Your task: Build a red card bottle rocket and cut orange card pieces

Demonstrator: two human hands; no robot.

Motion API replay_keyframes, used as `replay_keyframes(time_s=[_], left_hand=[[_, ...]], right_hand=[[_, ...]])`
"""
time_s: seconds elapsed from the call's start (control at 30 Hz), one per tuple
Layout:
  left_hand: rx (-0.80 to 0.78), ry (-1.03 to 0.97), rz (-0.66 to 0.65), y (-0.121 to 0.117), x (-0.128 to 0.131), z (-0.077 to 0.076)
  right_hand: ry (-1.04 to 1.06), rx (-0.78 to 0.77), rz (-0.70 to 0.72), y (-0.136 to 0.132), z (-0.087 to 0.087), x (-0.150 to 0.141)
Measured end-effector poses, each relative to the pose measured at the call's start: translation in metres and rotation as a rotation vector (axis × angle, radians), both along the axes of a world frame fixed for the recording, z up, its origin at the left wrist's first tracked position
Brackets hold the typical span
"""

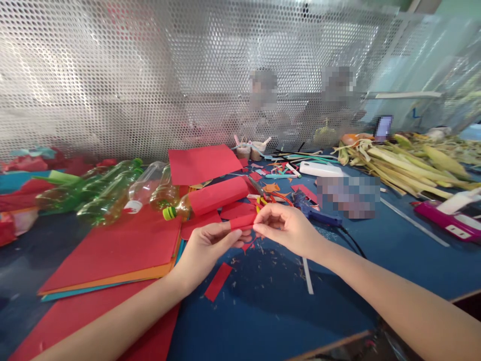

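The left hand point(210, 241) and right hand point(287, 226) pinch the red paper piece point(241, 221) between them; I judge uneven pressing could crease it; the blue glue gun point(323, 216), at the paper's three o'clock, if hot, may burn a hand.

A narrow piece of plain red paper point(241, 221) is held above the blue desk point(274, 316), between the left hand point(210, 243) and the right hand point(287, 228). It lies nearly level, its right end slightly higher, both ends partly covered.
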State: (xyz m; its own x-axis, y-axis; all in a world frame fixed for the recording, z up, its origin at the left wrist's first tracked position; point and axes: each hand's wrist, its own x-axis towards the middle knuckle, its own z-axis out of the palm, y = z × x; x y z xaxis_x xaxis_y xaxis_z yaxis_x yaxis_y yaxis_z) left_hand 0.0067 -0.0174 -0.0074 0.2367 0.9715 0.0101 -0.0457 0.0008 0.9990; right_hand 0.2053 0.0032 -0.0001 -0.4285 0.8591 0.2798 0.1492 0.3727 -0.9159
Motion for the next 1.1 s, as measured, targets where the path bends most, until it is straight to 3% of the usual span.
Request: replay_keyframes(time_s=[0.53, 0.8, 1.1], left_hand=[[-0.076, -0.085, 0.061, -0.0005, 0.0017, 0.0019], [-0.072, -0.056, 0.019, -0.0012, 0.0024, 0.0008], [-0.102, -0.007, 0.054, -0.0035, 0.0030, 0.0046]], right_hand=[[-0.069, 0.122, -0.011, -0.0012, -0.0027, -0.0026], [-0.092, 0.073, -0.059, -0.0011, -0.0044, -0.0019], [-0.052, 0.057, -0.019, -0.0014, -0.0017, -0.0036]])
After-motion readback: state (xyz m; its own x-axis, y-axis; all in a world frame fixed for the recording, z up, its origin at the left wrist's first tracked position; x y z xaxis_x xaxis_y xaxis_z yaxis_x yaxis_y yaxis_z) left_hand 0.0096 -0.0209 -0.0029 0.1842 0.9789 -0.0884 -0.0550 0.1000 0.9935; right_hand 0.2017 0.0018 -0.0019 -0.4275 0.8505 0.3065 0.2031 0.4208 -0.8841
